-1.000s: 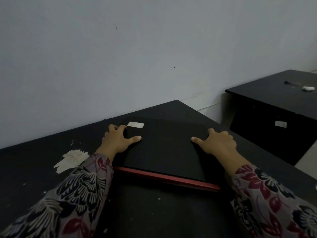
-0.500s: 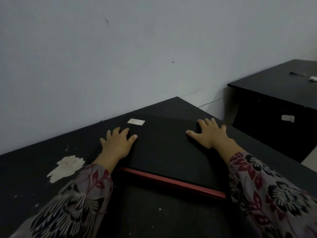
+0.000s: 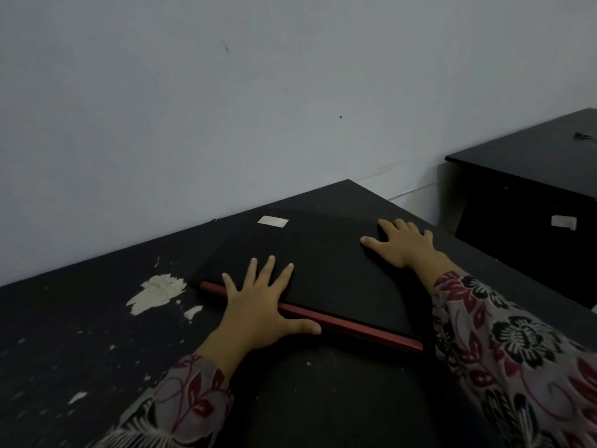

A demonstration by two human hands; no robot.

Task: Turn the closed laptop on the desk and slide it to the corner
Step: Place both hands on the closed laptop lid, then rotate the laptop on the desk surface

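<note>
A closed black laptop [image 3: 323, 260] with a red near edge and a pale sticker on its lid lies on the black desk [image 3: 97, 334], close to the desk's far right corner by the wall. My left hand [image 3: 261, 305] rests flat, fingers spread, over the laptop's near red edge, with the thumb along that edge. Flat on the lid at its right far side lies my right hand [image 3: 403, 244], fingers apart. Neither hand is wrapped around the laptop.
A grey wall [image 3: 226, 108] runs just behind the desk. The desk top has chipped pale patches [image 3: 158, 292] left of the laptop. A second black desk [image 3: 533, 163] stands to the right across a gap, with a small object on it.
The laptop has slid further toward the far right corner. My left hand has moved from the lid's left side to the near red edge; my right hand has stayed on the right side.
</note>
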